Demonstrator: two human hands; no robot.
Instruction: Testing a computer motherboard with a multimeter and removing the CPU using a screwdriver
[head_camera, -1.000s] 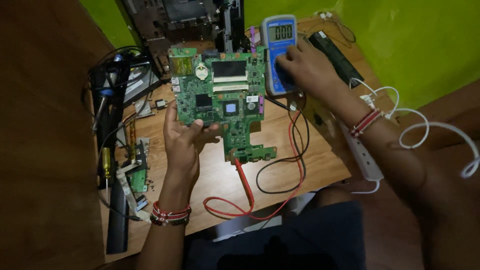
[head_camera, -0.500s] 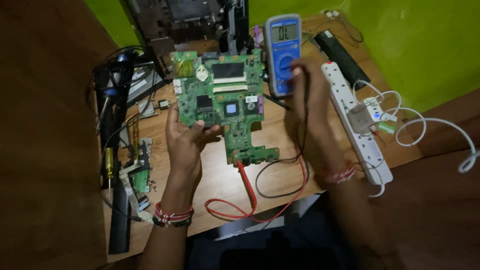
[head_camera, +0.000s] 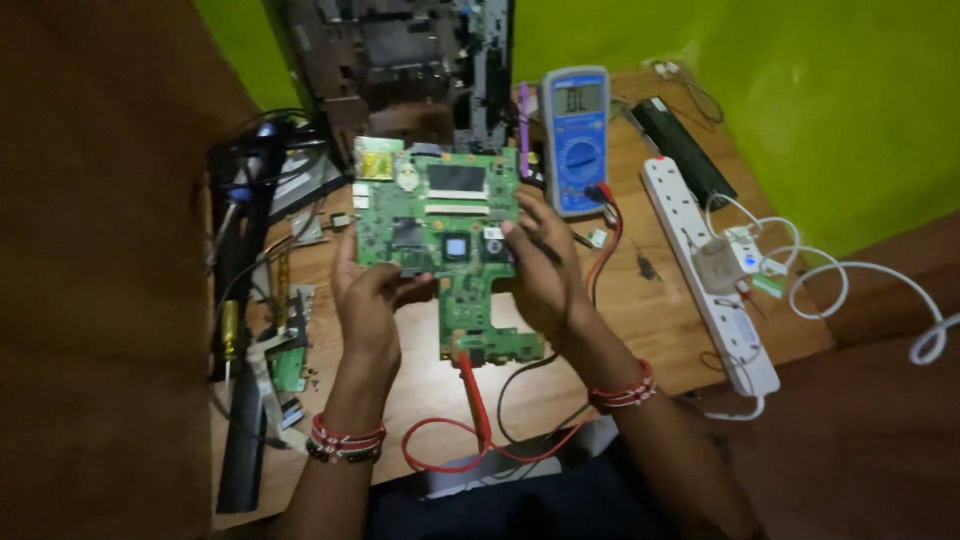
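My grip is two-handed on the green circuit board (head_camera: 440, 240): left hand (head_camera: 372, 300) closed on its lower left edge, thumb across the face, right hand (head_camera: 545, 265) clasping the right edge, fingertips touching near the small square chip. The board hangs tilted just above the bench (head_camera: 650, 320), in front of the blue multimeter (head_camera: 577, 140), its lower tab close over the red probe (head_camera: 475, 390). I judge it best held by the edges, fingers off the components, and kept level. Both my forearms reach up from below, wrists slightly bent inward, palms facing each other.
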